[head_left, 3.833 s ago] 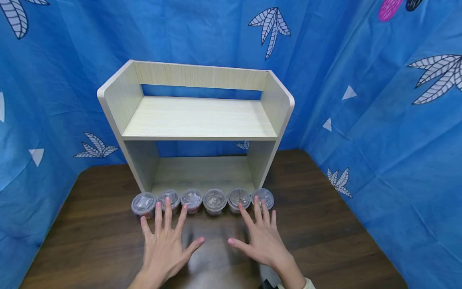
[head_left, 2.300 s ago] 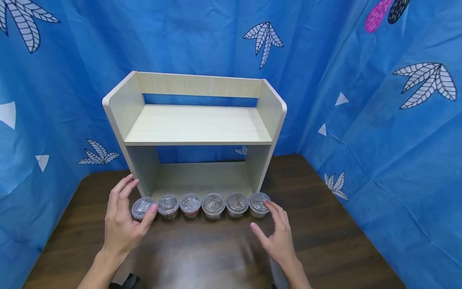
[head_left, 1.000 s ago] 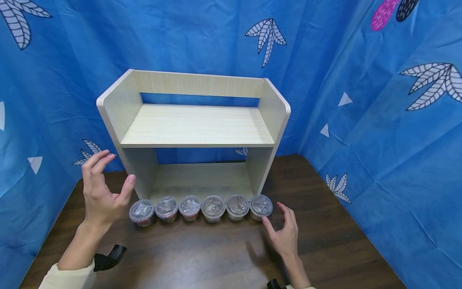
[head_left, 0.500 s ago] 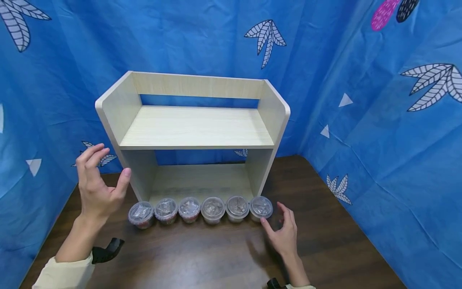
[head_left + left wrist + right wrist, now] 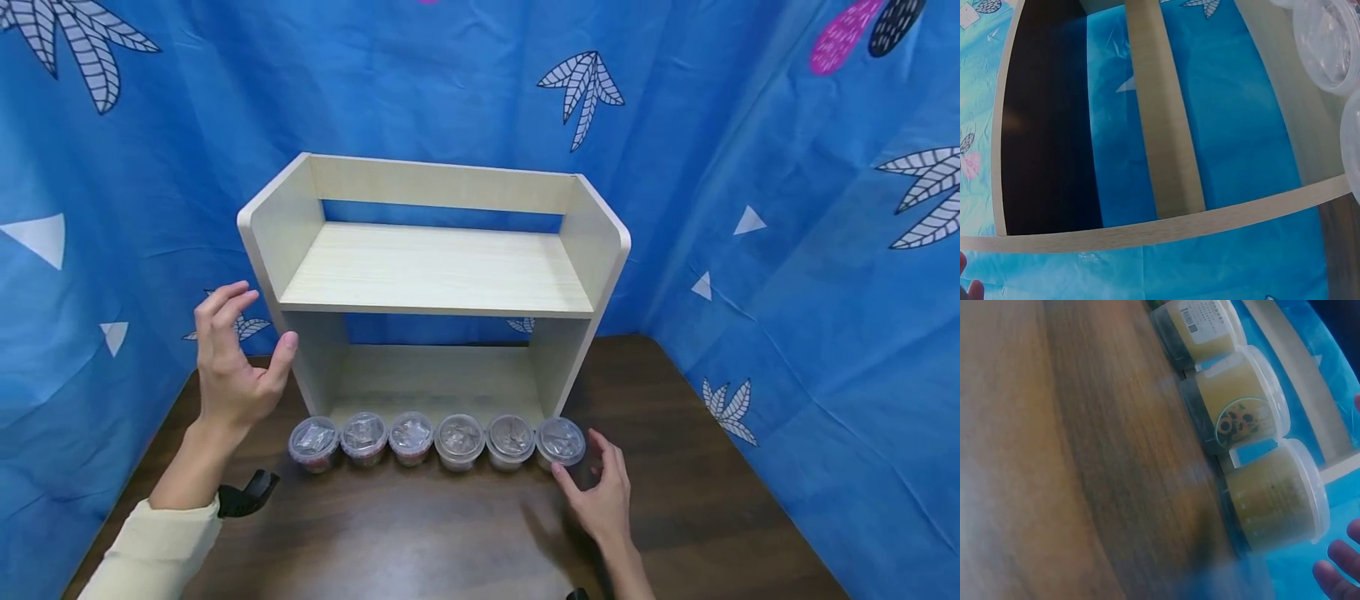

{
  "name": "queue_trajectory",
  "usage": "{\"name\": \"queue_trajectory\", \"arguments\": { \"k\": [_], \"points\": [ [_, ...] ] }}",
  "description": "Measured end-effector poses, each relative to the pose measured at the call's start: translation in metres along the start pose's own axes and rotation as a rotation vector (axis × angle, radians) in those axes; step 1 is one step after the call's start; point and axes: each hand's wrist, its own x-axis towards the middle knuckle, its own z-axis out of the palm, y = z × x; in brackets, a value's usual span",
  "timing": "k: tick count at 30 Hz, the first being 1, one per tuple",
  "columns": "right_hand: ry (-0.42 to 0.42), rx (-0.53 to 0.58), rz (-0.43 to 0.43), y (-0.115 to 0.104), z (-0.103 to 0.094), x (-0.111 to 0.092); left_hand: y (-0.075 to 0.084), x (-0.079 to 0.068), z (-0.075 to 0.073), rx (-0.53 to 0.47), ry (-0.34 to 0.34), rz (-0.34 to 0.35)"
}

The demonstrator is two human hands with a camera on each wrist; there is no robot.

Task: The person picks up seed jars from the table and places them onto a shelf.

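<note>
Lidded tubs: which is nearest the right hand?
The rightmost tub in the head view: the right hand is beside it, while the other five tubs stand farther left.

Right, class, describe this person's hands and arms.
The left hand and right hand are gloveless. The left arm has a cream sleeve with a curved black attachment at its edge; by the right arm, only a small black piece shows.
</note>
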Motion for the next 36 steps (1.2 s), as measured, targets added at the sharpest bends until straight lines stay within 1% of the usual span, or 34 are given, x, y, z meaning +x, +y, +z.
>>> {"name": "queue_trajectory", "arguments": {
  "k": [6, 9, 12, 15, 19, 29, 36],
  "points": [
    [0.016, -0.041, 0.023, 0.005, -0.011, 0.000, -0.002, 0.001, 0.018, 0.024, -0.012, 0.046],
    [0.021, -0.046, 0.018, 0.009, -0.015, 0.001, -0.003, 0.002, 0.024, 0.008, -0.009, 0.045],
    [0.018, -0.045, 0.012, 0.011, -0.015, 0.002, -0.004, 0.006, 0.026, -0.004, 0.005, 0.038],
    [0.014, -0.035, 0.007, 0.011, -0.012, 0.003, -0.005, 0.011, 0.026, -0.013, 0.025, 0.035],
    [-0.001, -0.027, 0.020, 0.011, -0.008, 0.003, -0.005, 0.016, 0.025, -0.023, 0.045, 0.043],
    [-0.009, -0.023, 0.018, 0.012, 0.002, 0.002, -0.006, 0.026, 0.019, -0.014, 0.055, 0.053],
    [-0.026, -0.013, 0.017, 0.009, 0.010, 0.003, -0.005, 0.034, 0.012, 0.005, 0.065, 0.046]
  ]
}}
